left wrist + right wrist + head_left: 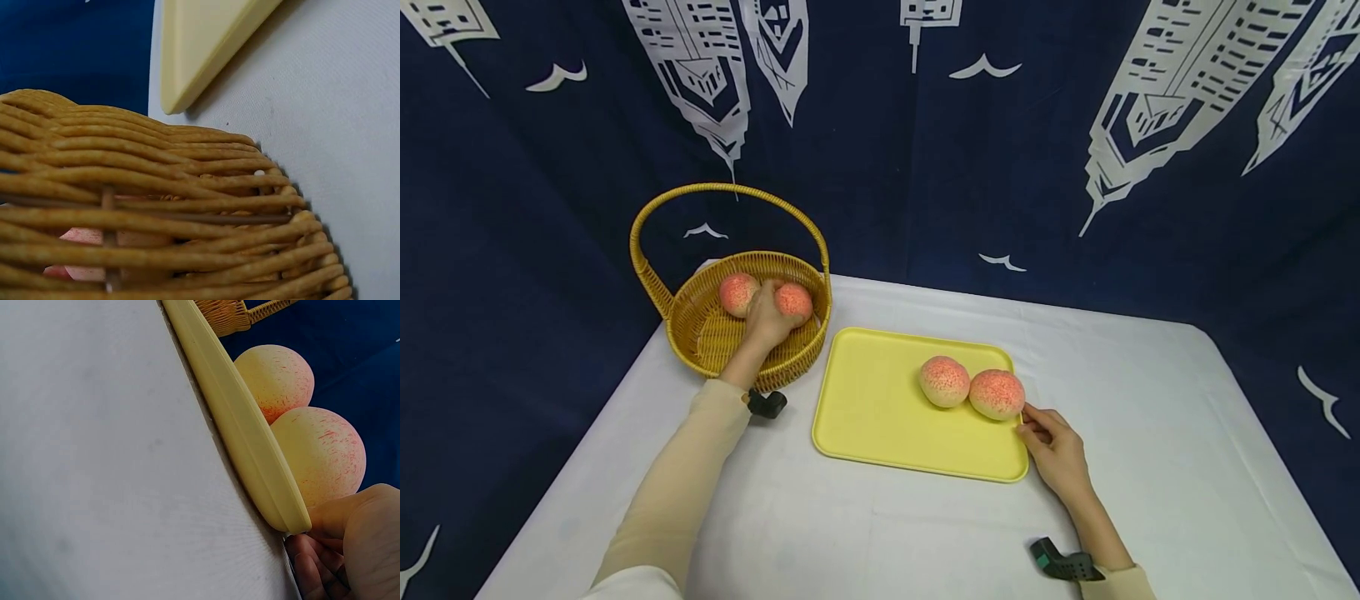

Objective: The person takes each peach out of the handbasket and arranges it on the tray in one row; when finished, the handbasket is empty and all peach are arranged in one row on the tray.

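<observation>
In the wicker basket (700, 333), my left hand (767, 321) reaches over the near rim and grips a pink-and-yellow peach (794, 301). A second peach (739, 294) lies just left of that hand. My right hand (1062, 454) is at the right side of the yellow tray (880, 408), thumb over the rim and curled fingers against its outer side, pinching the edge. Close by its fingertips sits a peach (997, 394) on the tray, with another peach (944, 382) beside it. In the left wrist view, the basket's weave (156, 156) hides the left hand.
A white cloth (865, 542) covers the table, and the basket stands at its back left with its tall arched handle (730, 188) up. Behind hangs a dark blue curtain (880, 167) with white building prints. Each wrist wears a black camera.
</observation>
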`<state>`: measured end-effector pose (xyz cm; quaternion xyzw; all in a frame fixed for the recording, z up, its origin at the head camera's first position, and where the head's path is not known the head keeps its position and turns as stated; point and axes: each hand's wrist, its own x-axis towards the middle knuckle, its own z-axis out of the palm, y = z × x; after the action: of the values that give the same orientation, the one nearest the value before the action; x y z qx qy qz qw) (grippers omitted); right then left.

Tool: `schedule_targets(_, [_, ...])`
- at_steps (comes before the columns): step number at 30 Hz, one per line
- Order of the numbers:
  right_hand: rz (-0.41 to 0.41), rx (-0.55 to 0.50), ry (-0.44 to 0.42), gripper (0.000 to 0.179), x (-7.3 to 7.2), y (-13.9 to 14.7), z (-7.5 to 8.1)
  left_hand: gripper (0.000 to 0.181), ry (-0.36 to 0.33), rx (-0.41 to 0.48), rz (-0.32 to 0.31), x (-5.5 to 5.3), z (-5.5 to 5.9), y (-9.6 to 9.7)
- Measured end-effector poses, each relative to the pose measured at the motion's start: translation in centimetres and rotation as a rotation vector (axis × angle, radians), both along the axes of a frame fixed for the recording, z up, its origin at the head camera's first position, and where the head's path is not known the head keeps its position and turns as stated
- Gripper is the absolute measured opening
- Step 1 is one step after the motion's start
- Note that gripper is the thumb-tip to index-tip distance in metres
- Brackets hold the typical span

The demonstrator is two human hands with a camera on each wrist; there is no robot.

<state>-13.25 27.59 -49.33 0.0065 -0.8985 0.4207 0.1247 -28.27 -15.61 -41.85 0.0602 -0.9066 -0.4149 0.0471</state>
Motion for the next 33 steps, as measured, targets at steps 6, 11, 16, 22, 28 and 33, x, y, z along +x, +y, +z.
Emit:
schedule_targets(6, [-0.001,0.002,0.015,0.036,0.0,0.1,-0.1,0.071,0.020,0.025,0.036,0.3,0.2,0.1])
schedule_targets(11, [0.001,-0.001,0.014,0.036,0.0,0.2,-0.2,0.070,0.070,0.101,0.111,0.8,0.5,0.1])
schedule_targets(16, [-0.004,0.001,0.010,0.036,0.0,0.2,-0.2,0.069,0.137,0.145,0.123,1.3,1.0,0.1])
schedule_targets(22, [-0.003,0.026,0.019,0.036,0.0,0.2,-0.2,0.069,0.214,0.225,0.117,3.4,2.4,0.7])
schedule_targets(28, [-0.005,0.020,0.026,0.036,0.0,0.4,-0.2,0.066,0.322,0.313,-0.009,6.6,4.1,3.2])
schedule_targets(33, [0.002,0.013,0.031,0.036,-0.1,0.3,-0.2,0.067,0.289,0.319,-0.134,8.0,4.0,5.9])
